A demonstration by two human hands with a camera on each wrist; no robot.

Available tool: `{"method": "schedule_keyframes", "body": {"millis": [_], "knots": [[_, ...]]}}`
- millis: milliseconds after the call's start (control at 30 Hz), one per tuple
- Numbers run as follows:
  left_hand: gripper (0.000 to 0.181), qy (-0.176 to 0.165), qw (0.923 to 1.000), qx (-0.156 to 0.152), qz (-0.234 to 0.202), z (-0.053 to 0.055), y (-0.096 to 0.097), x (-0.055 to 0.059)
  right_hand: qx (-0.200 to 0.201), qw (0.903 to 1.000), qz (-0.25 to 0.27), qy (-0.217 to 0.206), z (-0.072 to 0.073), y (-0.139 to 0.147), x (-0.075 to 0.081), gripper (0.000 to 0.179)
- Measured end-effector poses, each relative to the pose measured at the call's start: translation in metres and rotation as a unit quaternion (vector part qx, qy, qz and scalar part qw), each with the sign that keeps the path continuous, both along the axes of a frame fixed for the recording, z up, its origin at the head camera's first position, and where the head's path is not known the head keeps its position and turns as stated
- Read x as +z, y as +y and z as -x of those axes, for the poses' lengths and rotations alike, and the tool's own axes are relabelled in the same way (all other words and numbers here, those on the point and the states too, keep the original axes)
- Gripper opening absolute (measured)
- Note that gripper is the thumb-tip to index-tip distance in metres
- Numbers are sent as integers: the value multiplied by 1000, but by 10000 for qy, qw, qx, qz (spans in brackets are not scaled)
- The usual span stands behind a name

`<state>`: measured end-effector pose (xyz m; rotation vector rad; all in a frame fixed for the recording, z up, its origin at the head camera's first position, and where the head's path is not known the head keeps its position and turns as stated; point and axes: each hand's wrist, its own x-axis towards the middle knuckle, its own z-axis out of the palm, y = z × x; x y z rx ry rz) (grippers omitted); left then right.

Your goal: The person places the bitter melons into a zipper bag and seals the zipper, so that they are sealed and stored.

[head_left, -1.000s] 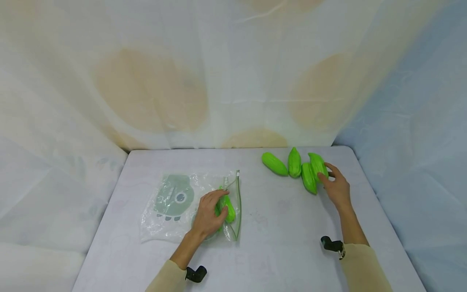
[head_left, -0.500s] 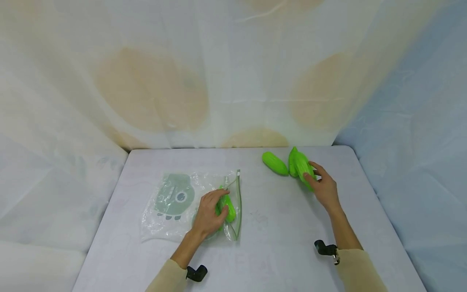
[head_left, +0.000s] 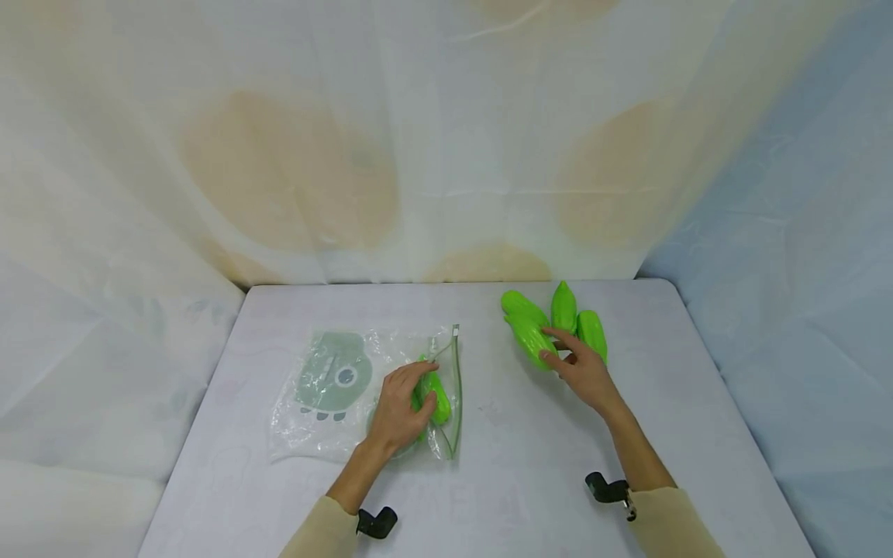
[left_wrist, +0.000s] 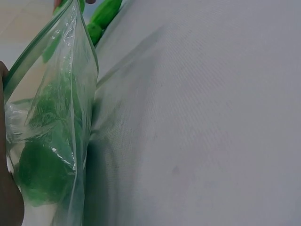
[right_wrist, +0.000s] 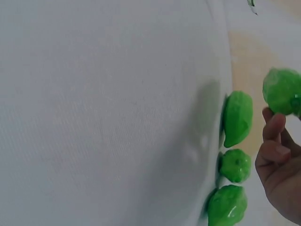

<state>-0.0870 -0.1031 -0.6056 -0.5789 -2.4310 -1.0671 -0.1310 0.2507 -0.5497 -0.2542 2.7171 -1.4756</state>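
My right hand (head_left: pixel 584 377) grips a bright green, ribbed bitter melon (head_left: pixel 528 339) by its near end, fingers and thumb round it. In the head view this melon overlaps another bitter melon (head_left: pixel 518 301) lying at the back. Two more, an upright-pointing bitter melon (head_left: pixel 563 308) and a shorter-looking bitter melon (head_left: pixel 592 333), lie just beyond the right hand. On the left, my left hand (head_left: pixel 403 411) holds the clear zip bag (head_left: pixel 380 349) near its mouth, which gapes toward the right. Inside the bag lies green bitter melon (left_wrist: pixel 44 172), partly hidden by the hand in the head view.
A white-covered table (head_left: pixel 516 480) carries everything. The bag has a grey-green printed cartoon figure (head_left: pixel 335 376) and a green zip edge (head_left: pixel 456 387). Pale curtains (head_left: pixel 446 155) hang behind and along both sides of the table.
My right hand has carried its bitter melon leftward, from the right end of the row, passing over the others. The left hand and the bag have stayed in place.
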Motion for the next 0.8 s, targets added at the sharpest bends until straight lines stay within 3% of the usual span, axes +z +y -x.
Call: {"method": "schedule_keyframes", "body": {"millis": [167, 267, 567, 800], "knots": [[44, 17, 10000, 7, -22, -1, 0, 1, 832, 9961, 217, -208, -6, -9, 2, 48], [43, 10, 10000, -1, -33, -1, 1, 2, 1121, 9923, 332, -408, -8, -14, 0, 46], [43, 208, 9998, -23, -35, -1, 1, 2, 1771, 9809, 325, -737, -13, -35, -4, 44], [44, 139, 9999, -37, 3, -1, 1, 1, 2032, 9745, 335, -892, -14, -49, -6, 42]]}}
